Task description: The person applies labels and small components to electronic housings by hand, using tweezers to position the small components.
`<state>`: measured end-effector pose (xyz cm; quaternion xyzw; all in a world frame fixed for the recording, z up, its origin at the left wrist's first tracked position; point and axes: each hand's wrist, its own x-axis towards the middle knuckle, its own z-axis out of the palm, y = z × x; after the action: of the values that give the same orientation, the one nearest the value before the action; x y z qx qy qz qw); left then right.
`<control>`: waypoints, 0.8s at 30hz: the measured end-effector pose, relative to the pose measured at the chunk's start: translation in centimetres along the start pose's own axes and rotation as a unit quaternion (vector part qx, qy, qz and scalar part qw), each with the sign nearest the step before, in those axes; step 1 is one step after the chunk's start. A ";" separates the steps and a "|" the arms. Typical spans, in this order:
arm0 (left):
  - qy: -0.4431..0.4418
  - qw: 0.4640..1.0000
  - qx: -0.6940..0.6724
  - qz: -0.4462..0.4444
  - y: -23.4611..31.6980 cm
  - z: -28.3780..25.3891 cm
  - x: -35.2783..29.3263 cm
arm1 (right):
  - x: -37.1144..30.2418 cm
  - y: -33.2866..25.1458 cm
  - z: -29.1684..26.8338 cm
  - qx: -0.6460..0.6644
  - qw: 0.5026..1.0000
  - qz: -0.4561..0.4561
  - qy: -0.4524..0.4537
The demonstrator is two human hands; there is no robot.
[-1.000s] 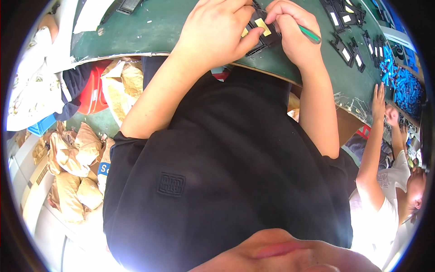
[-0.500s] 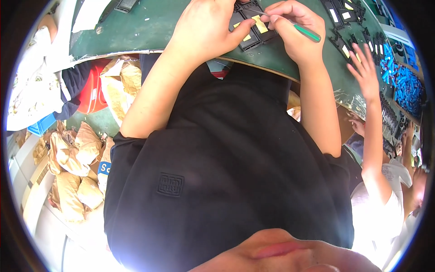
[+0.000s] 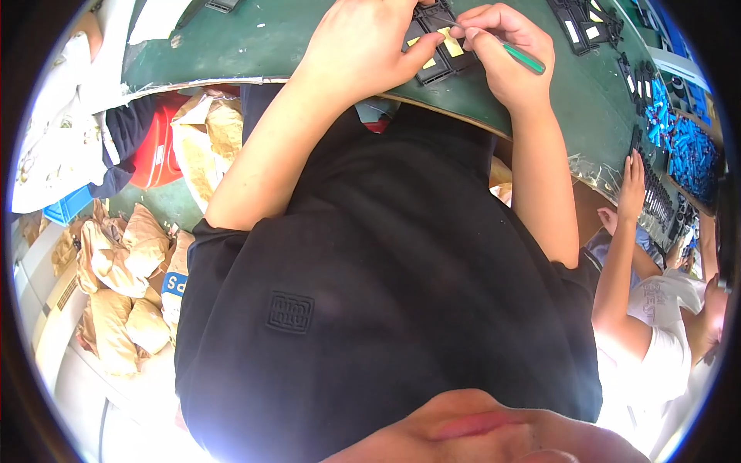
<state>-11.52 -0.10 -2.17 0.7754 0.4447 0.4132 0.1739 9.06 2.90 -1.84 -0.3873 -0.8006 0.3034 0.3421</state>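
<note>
My left hand (image 3: 367, 48) lies over the near edge of a black plastic frame (image 3: 437, 76), its thumb pressed on it and its other fingers partly cut off by the picture's upper edge. Yellow patches (image 3: 451, 42) show in the frame's recesses. In my right hand (image 3: 511, 65) is a slim tool with a green handle (image 3: 525, 58), pinched between thumb and fingers. Its thin metal end points left at the yellow patch; the exact kind of tool cannot be made out.
More black frames (image 3: 583, 29) with pale patches lie to the right on the green table (image 3: 231, 50). Beyond them is a heap of blue parts (image 3: 691, 154). A co-worker's hand (image 3: 633, 185) reaches in from the right. Brown paper bags (image 3: 116, 309) sit low at left.
The co-worker's hand has dropped back toward the table's right edge with a black piece, gone from its earlier spot. My hands have barely shifted, still at the black frame.
</note>
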 end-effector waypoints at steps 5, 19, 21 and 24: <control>-0.004 1.000 -0.003 -0.004 0.0 -0.1 -0.1 | -0.1 -0.2 0.1 -0.005 1.000 -0.015 -0.001; -0.003 1.000 0.000 -0.005 0.1 -0.2 -0.2 | 1.9 2.7 0.2 -0.034 0.998 -0.060 0.001; -0.004 1.000 -0.005 -0.014 0.0 -0.3 -0.3 | 1.7 3.2 -0.4 -0.042 0.997 -0.068 0.001; 0.074 0.991 -0.029 0.111 -0.8 -0.3 -0.5 | 1.2 1.8 0.1 -0.050 0.995 -0.084 0.000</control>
<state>-12.34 -0.14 -2.73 0.7820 0.3558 0.4984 0.1162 9.16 4.75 -2.89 -0.3350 -0.8446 0.2333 0.3464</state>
